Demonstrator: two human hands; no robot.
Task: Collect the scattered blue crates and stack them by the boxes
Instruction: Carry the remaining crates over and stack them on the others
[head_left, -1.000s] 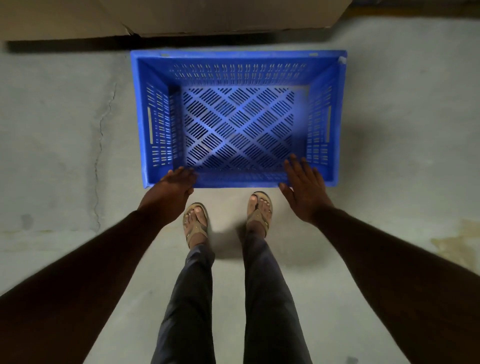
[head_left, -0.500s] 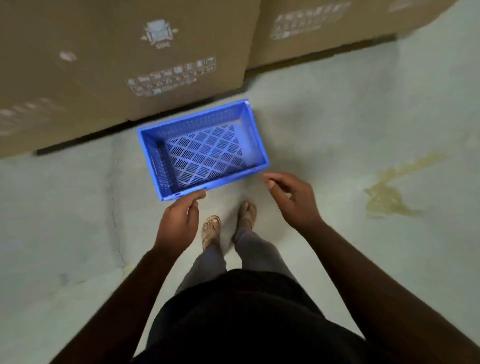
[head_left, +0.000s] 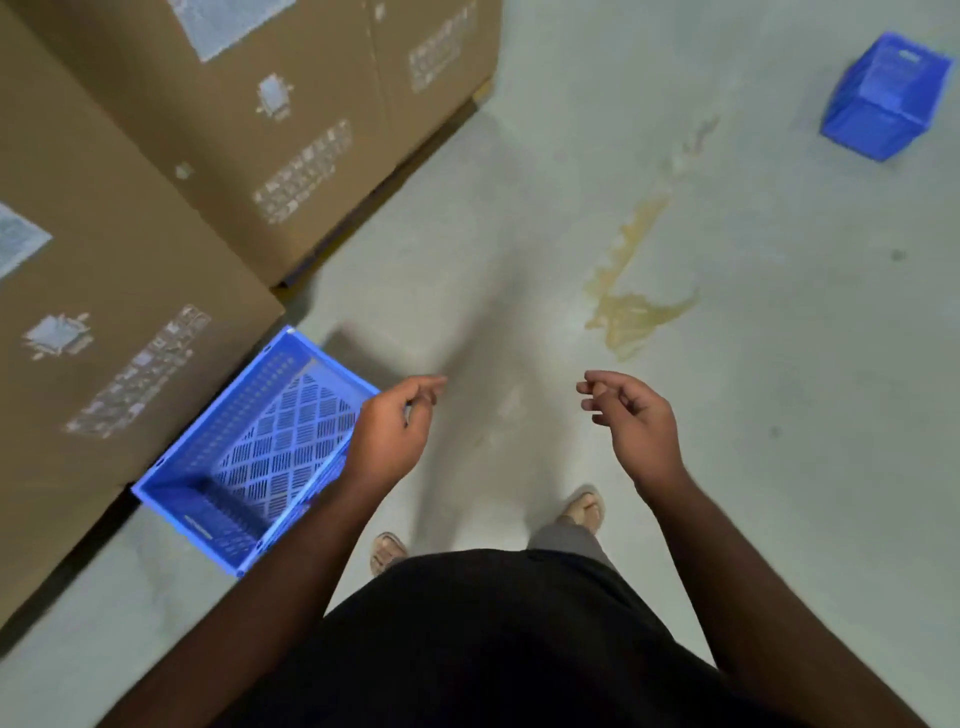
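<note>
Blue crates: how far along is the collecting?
Done: one blue crate sits on the floor against the cardboard boxes. In hand: nothing; left hand and right hand are both empty. Left: a second blue crate lies far off across the floor, uncollected.

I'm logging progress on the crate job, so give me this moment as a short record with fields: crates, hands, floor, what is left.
crate placed: blue crate, upright, open top, empty, on the floor against the cardboard boxes
crate outstanding: second blue crate, alone on the floor far off, upper right of view
left hand: empty, fingers loosely curled, above the near crate's edge
right hand: empty, fingers loosely curled, over bare floor
floor: grey concrete with a yellowish stain between the two crates
stack: none visible yet; only one crate by the boxes
</note>
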